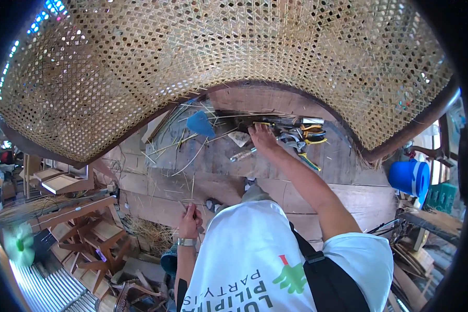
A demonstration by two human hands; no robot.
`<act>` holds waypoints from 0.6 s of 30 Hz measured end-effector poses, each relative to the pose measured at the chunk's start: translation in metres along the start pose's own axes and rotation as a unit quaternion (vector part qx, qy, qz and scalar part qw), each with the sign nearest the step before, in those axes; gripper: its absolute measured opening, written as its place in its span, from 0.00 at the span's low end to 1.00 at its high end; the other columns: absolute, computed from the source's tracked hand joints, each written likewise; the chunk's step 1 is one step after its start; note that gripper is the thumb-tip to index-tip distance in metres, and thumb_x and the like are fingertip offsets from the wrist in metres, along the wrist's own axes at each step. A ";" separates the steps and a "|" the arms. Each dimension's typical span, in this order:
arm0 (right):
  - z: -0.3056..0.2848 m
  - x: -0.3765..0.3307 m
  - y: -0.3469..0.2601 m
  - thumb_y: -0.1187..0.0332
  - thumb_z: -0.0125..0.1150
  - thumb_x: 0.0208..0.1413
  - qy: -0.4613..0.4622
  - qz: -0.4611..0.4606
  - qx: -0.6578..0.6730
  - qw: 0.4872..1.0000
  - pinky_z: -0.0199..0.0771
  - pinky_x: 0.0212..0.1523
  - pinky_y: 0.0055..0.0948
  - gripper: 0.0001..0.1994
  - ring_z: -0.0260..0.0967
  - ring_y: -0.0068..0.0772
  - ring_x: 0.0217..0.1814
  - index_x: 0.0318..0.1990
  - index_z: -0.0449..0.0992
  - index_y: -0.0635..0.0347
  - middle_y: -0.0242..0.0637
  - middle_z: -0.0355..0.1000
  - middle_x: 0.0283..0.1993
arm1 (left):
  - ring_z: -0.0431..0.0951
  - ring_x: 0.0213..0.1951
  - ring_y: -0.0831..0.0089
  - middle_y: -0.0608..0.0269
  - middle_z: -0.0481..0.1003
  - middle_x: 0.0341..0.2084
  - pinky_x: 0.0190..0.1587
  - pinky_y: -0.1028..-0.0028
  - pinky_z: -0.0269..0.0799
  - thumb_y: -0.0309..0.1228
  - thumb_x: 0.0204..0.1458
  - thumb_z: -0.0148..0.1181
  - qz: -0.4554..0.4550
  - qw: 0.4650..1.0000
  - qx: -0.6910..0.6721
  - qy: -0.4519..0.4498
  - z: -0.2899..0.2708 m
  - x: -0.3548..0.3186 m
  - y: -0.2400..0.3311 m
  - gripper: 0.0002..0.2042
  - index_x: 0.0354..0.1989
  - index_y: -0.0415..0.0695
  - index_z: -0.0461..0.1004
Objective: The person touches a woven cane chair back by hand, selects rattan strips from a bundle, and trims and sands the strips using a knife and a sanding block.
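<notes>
Tools (296, 136) lie under the spread right hand (262, 136); left hand (190, 222) pinches a strand (188, 209).

packages: none to be seen on the plank floor or among the tools
labels and signs: none in view
screens: none
printed matter: dark lettering and a green and red emblem (291, 276), possibly hand-shaped, on the person's white shirt

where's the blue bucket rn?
Head view, far right: the blue bucket lies on its side just past the wooden table's right end, below the cane panel's dark frame and left of a green crate.
</notes>
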State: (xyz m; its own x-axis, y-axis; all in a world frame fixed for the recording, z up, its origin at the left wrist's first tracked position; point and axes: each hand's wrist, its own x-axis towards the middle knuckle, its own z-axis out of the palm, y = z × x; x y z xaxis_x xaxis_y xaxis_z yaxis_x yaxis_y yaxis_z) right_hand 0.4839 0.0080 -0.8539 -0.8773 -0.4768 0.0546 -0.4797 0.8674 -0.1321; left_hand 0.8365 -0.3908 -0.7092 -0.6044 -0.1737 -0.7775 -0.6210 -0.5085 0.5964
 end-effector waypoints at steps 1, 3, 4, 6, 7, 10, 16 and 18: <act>-0.002 0.005 -0.001 0.69 0.69 0.77 0.001 -0.002 0.001 1.000 0.88 0.76 0.66 0.23 0.83 0.69 0.79 0.75 0.82 0.63 0.62 0.79 0.79 | 0.67 0.23 0.79 0.72 0.79 0.28 0.27 0.71 0.62 0.50 0.88 0.70 0.007 1.000 0.008 0.000 -0.003 -0.002 -0.001 0.15 0.55 0.51 0.85; -0.013 0.010 0.006 0.74 0.67 0.75 -0.120 0.060 0.089 0.987 0.82 0.88 0.58 0.31 0.78 0.67 0.88 0.85 0.81 0.56 0.63 0.78 0.85 | 0.67 0.23 0.80 0.72 0.79 0.28 0.27 0.72 0.61 0.50 0.88 0.71 0.012 1.000 0.015 -0.006 0.002 -0.006 0.003 0.16 0.56 0.50 0.86; -0.017 -0.002 0.013 0.76 0.65 0.77 -0.027 0.049 0.129 0.990 0.88 0.79 0.51 0.29 0.86 0.54 0.79 0.84 0.83 0.59 0.57 0.87 0.77 | 0.67 0.23 0.81 0.73 0.78 0.28 0.27 0.72 0.60 0.51 0.87 0.72 0.005 1.000 0.003 -0.009 0.017 -0.015 0.014 0.16 0.56 0.50 0.86; -0.046 -0.002 0.001 0.74 0.67 0.80 -0.119 0.148 0.317 0.929 0.89 0.73 0.46 0.26 0.88 0.46 0.72 0.82 0.84 0.61 0.51 0.89 0.72 | 0.66 0.23 0.81 0.73 0.78 0.28 0.28 0.73 0.60 0.52 0.87 0.73 0.006 1.000 -0.013 -0.001 0.016 -0.025 0.023 0.17 0.57 0.50 0.87; -0.064 -0.002 -0.008 0.72 0.68 0.82 -0.204 0.242 0.485 0.815 0.90 0.67 0.41 0.24 0.90 0.38 0.65 0.80 0.85 0.64 0.44 0.92 0.67 | 0.67 0.25 0.82 0.74 0.77 0.29 0.28 0.73 0.59 0.54 0.85 0.75 0.020 1.000 -0.020 -0.014 0.007 -0.027 0.022 0.18 0.57 0.51 0.88; -0.064 -0.080 -0.050 0.70 0.67 0.86 -0.164 0.225 0.664 0.694 0.87 0.53 0.33 0.18 0.86 0.26 0.49 0.75 0.89 0.63 0.34 0.92 0.54 | 0.68 0.26 0.85 0.75 0.79 0.32 0.29 0.73 0.58 0.57 0.83 0.76 0.056 0.997 -0.006 -0.058 0.017 -0.028 0.043 0.20 0.59 0.51 0.89; -0.152 -0.185 -0.254 0.72 0.65 0.89 -0.100 0.245 0.704 0.659 0.88 0.55 0.34 0.16 0.88 0.27 0.53 0.74 0.89 0.62 0.35 0.92 0.53 | 0.62 0.25 0.86 0.64 0.92 0.56 0.29 0.75 0.58 0.58 0.85 0.74 0.132 0.985 0.031 -0.110 0.015 -0.041 0.083 0.28 0.75 0.46 0.84; -0.170 -0.216 -0.310 0.76 0.64 0.86 -0.041 0.188 0.513 0.836 0.90 0.68 0.44 0.21 0.91 0.46 0.69 0.79 0.85 0.62 0.46 0.91 0.64 | 0.65 0.25 0.86 0.65 0.91 0.51 0.28 0.74 0.58 0.62 0.81 0.78 0.104 0.992 -0.004 -0.072 0.000 -0.044 0.091 0.30 0.67 0.43 0.88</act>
State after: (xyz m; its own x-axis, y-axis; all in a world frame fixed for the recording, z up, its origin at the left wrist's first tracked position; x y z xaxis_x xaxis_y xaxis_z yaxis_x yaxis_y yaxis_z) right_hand 0.8196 -0.1335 -0.6561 -0.9389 -0.2416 -0.2450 0.1336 0.4001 -0.9067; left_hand 0.8063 -0.4292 -0.6206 -0.7846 -0.1527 -0.6009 -0.4721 -0.4812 0.7387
